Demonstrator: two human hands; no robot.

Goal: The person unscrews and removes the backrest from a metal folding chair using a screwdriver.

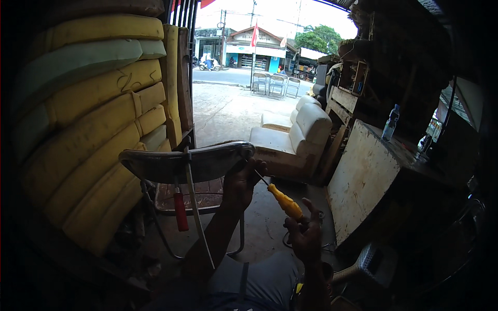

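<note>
A folding chair stands in front of me, its dark padded backrest [189, 161] turned toward me. My right hand [306, 236] is closed round the end of a screwdriver's yellow handle [285, 201]. The thin shaft slants up and left to the right end of the backrest. There my left hand [240, 184] is closed, its fingers beside the shaft's tip; what they hold is hidden. A red-handled tool [180, 211] hangs down by the backrest. To its right, a long pale strip [196, 210] drops from the backrest toward my left forearm.
Yellow foam blocks [98, 124] are piled high on the left. White sofa seats [290, 136] stand ahead to the right. A worn pale cabinet [363, 179] bears a plastic bottle [390, 123]. Beside my right arm is a stool [371, 264]. Several folding chairs [276, 83] stand outside.
</note>
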